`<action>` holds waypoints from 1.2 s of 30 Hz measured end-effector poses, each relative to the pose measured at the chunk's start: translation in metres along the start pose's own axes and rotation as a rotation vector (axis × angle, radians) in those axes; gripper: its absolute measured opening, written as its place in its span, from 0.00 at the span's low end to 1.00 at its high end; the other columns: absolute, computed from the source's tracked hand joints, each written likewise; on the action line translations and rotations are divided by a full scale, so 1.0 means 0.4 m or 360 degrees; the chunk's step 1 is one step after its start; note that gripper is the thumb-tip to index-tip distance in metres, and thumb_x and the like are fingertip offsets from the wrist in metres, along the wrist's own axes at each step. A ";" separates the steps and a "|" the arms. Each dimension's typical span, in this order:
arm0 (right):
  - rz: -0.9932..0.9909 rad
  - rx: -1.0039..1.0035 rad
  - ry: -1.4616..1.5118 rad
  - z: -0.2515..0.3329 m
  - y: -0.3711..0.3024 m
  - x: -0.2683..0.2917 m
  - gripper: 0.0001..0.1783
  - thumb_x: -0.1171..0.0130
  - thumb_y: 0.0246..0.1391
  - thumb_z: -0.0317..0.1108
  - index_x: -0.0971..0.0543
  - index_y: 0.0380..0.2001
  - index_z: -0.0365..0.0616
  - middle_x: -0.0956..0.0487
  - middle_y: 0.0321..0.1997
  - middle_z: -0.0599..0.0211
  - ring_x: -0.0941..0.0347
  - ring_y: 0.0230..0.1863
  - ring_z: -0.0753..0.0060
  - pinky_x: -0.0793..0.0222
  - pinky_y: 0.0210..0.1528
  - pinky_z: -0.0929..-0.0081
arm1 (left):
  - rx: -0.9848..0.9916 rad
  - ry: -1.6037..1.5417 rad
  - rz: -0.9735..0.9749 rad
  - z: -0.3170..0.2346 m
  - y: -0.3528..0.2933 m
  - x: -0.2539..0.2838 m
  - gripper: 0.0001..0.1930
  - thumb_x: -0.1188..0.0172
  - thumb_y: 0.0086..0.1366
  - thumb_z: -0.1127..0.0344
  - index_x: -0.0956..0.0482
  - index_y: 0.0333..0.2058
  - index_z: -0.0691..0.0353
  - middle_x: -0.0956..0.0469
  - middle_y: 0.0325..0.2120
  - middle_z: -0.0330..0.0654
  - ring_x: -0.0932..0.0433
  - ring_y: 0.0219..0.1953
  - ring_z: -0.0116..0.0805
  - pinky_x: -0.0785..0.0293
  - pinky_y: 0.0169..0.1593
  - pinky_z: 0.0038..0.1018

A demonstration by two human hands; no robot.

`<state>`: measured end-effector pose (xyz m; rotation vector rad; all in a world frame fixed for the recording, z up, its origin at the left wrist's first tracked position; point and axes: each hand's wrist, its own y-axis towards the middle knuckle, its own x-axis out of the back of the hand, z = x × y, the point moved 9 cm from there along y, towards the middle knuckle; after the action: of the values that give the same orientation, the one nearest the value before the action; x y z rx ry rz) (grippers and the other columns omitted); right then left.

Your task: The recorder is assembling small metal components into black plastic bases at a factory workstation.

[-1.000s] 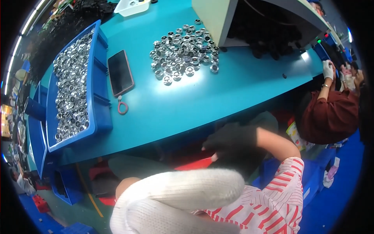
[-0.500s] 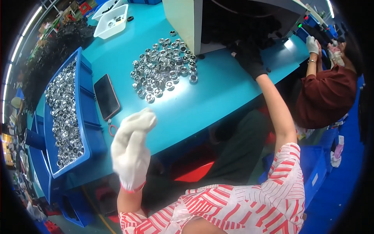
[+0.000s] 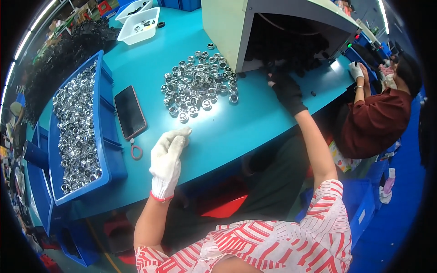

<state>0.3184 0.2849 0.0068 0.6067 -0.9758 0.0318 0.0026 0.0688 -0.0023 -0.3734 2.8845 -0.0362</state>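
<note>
Fingers of our left hand point(image 3: 168, 157), white-gloved, curl loosely shut on nothing just below the heap of silver rings point(image 3: 200, 86). Our right hand point(image 3: 284, 88), black-gloved, reaches into the machine housing point(image 3: 227, 27); we cannot tell its grip. We should approach the nearest ring flat. Half a second ago, the left hand hung off the table edge.
</note>
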 end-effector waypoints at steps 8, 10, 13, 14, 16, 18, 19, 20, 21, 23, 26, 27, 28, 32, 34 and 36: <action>0.0208 -0.0187 0.0851 0.163 -0.072 0.017 0.17 0.38 0.48 0.28 0.24 0.44 0.39 0.20 0.38 0.60 0.23 0.41 0.67 0.29 0.44 0.75 | 0.0074 -0.0009 0.0013 0.013 -0.002 -0.002 0.15 0.50 0.66 0.68 0.29 0.48 0.72 0.23 0.39 0.46 0.24 0.40 0.32 0.27 0.44 0.26; 0.0573 -0.0279 0.1326 0.240 -0.088 -0.045 0.16 0.43 0.56 0.39 0.23 0.43 0.38 0.20 0.34 0.64 0.24 0.32 0.75 0.29 0.34 0.78 | 0.0183 -0.0028 0.0056 0.019 -0.005 -0.014 0.17 0.50 0.66 0.67 0.31 0.51 0.71 0.22 0.32 0.43 0.23 0.34 0.29 0.25 0.36 0.22; 0.1071 -0.0565 0.1656 0.405 -0.128 -0.111 0.23 0.53 0.62 0.49 0.22 0.41 0.39 0.20 0.30 0.64 0.28 0.24 0.80 0.34 0.24 0.82 | 0.0190 -0.0037 0.0046 0.025 -0.004 -0.012 0.18 0.50 0.66 0.67 0.31 0.52 0.70 0.22 0.30 0.43 0.23 0.33 0.29 0.25 0.34 0.20; 0.1185 -0.0606 0.1605 0.446 -0.139 -0.131 0.23 0.54 0.62 0.48 0.21 0.40 0.39 0.21 0.29 0.64 0.28 0.23 0.79 0.34 0.25 0.82 | 0.0206 -0.0037 0.0044 0.027 -0.005 -0.011 0.18 0.50 0.66 0.67 0.31 0.52 0.70 0.22 0.30 0.43 0.23 0.32 0.29 0.25 0.33 0.20; 0.1294 -0.0662 0.1706 0.497 -0.159 -0.199 0.22 0.53 0.62 0.48 0.21 0.40 0.39 0.21 0.26 0.65 0.29 0.21 0.80 0.36 0.23 0.83 | 0.0241 -0.0042 0.0023 0.023 -0.008 -0.009 0.18 0.49 0.66 0.66 0.31 0.51 0.71 0.22 0.30 0.44 0.23 0.30 0.29 0.25 0.31 0.20; 0.1298 -0.0444 0.1610 0.543 -0.154 -0.222 0.21 0.54 0.63 0.46 0.22 0.42 0.39 0.21 0.32 0.67 0.28 0.32 0.80 0.33 0.36 0.81 | 0.0377 -0.0021 0.0127 0.026 -0.010 -0.015 0.18 0.47 0.65 0.64 0.30 0.49 0.73 0.23 0.30 0.44 0.23 0.28 0.29 0.26 0.30 0.20; 0.1193 -0.0306 0.1570 0.555 -0.151 -0.235 0.21 0.55 0.64 0.45 0.22 0.43 0.38 0.21 0.35 0.67 0.28 0.36 0.80 0.33 0.41 0.80 | 0.0387 -0.0024 0.0077 0.030 -0.010 -0.005 0.19 0.45 0.64 0.62 0.29 0.47 0.74 0.23 0.30 0.45 0.23 0.27 0.29 0.26 0.28 0.20; 0.1295 -0.0367 0.1648 0.561 -0.163 -0.255 0.22 0.57 0.64 0.44 0.23 0.44 0.36 0.22 0.40 0.68 0.30 0.43 0.80 0.36 0.50 0.78 | 0.0391 -0.0023 0.0058 0.034 -0.008 0.008 0.19 0.45 0.64 0.62 0.29 0.47 0.74 0.23 0.30 0.45 0.23 0.27 0.29 0.26 0.28 0.20; 0.1310 -0.0366 0.1655 0.564 -0.167 -0.265 0.22 0.57 0.64 0.44 0.23 0.44 0.36 0.22 0.40 0.68 0.30 0.43 0.80 0.36 0.50 0.78 | 0.0424 -0.0036 0.0075 0.042 -0.008 0.017 0.20 0.45 0.64 0.61 0.28 0.47 0.73 0.23 0.30 0.44 0.23 0.27 0.29 0.26 0.29 0.20; 0.1192 -0.0268 0.1849 0.578 -0.160 -0.253 0.23 0.55 0.64 0.47 0.23 0.46 0.38 0.23 0.31 0.71 0.31 0.30 0.85 0.35 0.32 0.83 | 0.0469 -0.0047 0.0092 0.051 -0.007 0.025 0.20 0.44 0.63 0.60 0.27 0.47 0.72 0.23 0.30 0.43 0.23 0.27 0.28 0.26 0.29 0.20; 0.1203 -0.0284 0.1905 0.583 -0.158 -0.251 0.23 0.56 0.64 0.46 0.25 0.49 0.38 0.22 0.34 0.70 0.31 0.34 0.84 0.34 0.36 0.82 | 0.0454 -0.0107 0.0088 0.043 -0.006 0.025 0.21 0.43 0.63 0.60 0.28 0.46 0.73 0.23 0.31 0.44 0.23 0.27 0.29 0.26 0.28 0.19; 0.1204 -0.0289 0.1906 0.579 -0.157 -0.250 0.23 0.56 0.64 0.46 0.25 0.49 0.38 0.22 0.34 0.70 0.31 0.34 0.84 0.34 0.36 0.82 | 0.0441 -0.0131 0.0084 0.040 -0.004 0.025 0.21 0.44 0.63 0.60 0.28 0.46 0.74 0.23 0.30 0.44 0.23 0.27 0.29 0.26 0.28 0.19; 0.1176 -0.0209 0.1917 0.581 -0.154 -0.240 0.22 0.56 0.64 0.45 0.26 0.50 0.38 0.22 0.36 0.70 0.30 0.37 0.84 0.33 0.38 0.80 | 0.0427 -0.0155 0.0080 0.039 -0.002 0.024 0.21 0.45 0.63 0.61 0.29 0.46 0.75 0.24 0.29 0.45 0.23 0.26 0.29 0.25 0.27 0.19; 0.1171 -0.0136 0.1710 0.568 -0.161 -0.225 0.19 0.51 0.61 0.38 0.27 0.53 0.43 0.20 0.39 0.67 0.25 0.38 0.77 0.30 0.39 0.77 | 0.0407 -0.0109 0.0108 0.048 0.003 0.022 0.21 0.44 0.63 0.60 0.28 0.48 0.73 0.23 0.32 0.45 0.23 0.28 0.29 0.26 0.29 0.20; 0.0847 0.0201 0.1392 0.586 -0.147 -0.178 0.18 0.48 0.58 0.35 0.27 0.52 0.46 0.20 0.40 0.67 0.23 0.37 0.73 0.29 0.37 0.75 | 0.0371 -0.0157 0.0055 0.042 0.006 0.026 0.21 0.45 0.64 0.61 0.30 0.49 0.73 0.23 0.33 0.45 0.23 0.29 0.29 0.26 0.30 0.20; 0.0351 0.0680 0.0954 0.623 -0.144 -0.117 0.20 0.40 0.49 0.27 0.25 0.48 0.52 0.21 0.42 0.68 0.22 0.33 0.62 0.27 0.32 0.73 | 0.0389 -0.0206 0.0046 0.045 0.008 0.028 0.21 0.45 0.64 0.63 0.32 0.50 0.73 0.24 0.36 0.46 0.23 0.31 0.30 0.25 0.31 0.20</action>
<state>0.1175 0.1246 0.0454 0.8143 -0.4428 0.5984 -0.0044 0.0691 -0.0224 -0.2766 2.7150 -0.3433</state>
